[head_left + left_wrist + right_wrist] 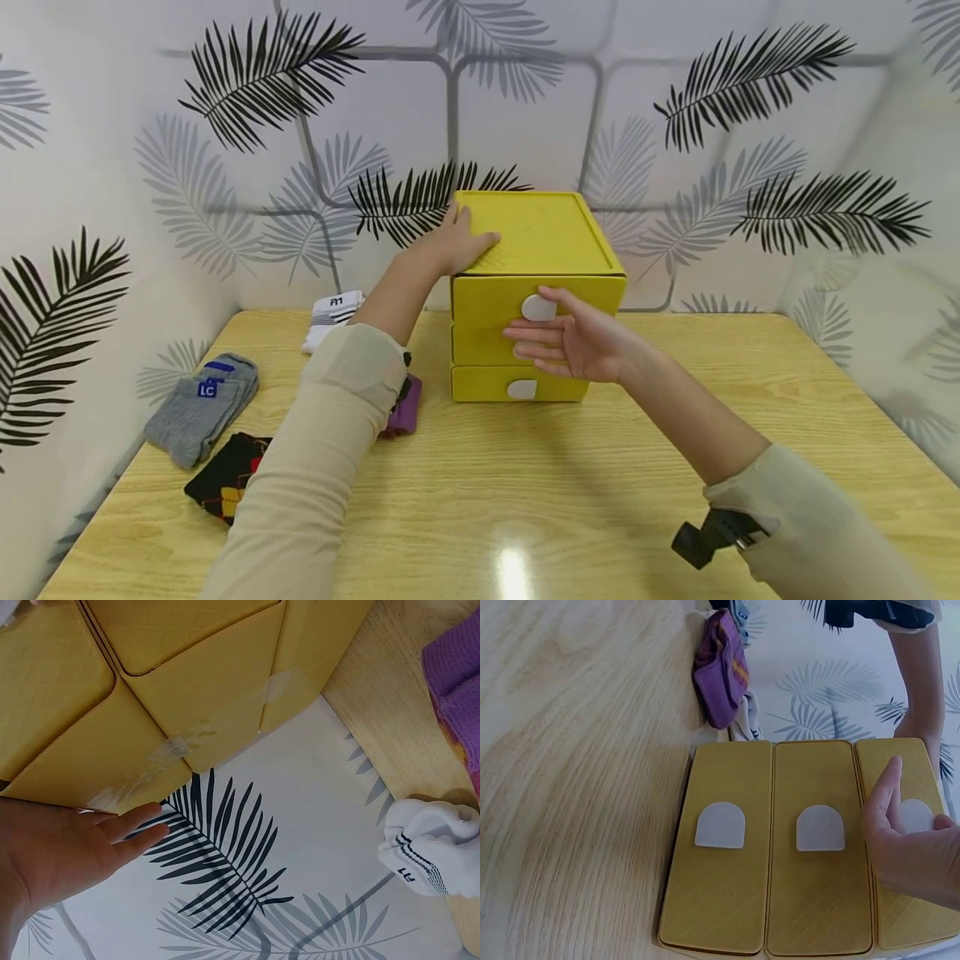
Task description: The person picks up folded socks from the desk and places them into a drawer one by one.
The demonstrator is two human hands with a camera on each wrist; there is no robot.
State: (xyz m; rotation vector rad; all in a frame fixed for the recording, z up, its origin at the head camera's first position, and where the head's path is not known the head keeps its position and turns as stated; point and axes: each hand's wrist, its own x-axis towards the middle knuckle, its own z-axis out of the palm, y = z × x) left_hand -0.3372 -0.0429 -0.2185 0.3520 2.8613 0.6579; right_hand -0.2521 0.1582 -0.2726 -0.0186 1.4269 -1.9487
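A yellow three-drawer box [536,225] stands on the wooden table, its drawers pushed in. My left hand [457,243] rests on the box's top at the left edge, thumb over the top and fingers spread toward the back. In the left wrist view, that hand [67,851] lies along the box's taped side. In front of the top drawer is my right hand [573,337], fingers extended. Its thumb and fingers stand on either side of the top drawer's white tab [916,816]. The two lower drawers show their own white tabs [820,828] in the right wrist view.
To the left on the table [480,483] lie grey socks [206,408], dark argyle-patterned socks [227,482] and white striped socks [330,317]. Purple socks [405,410] sit near the box, partly behind my left sleeve. A leaf-patterned wall covering [517,125] rises behind the box.
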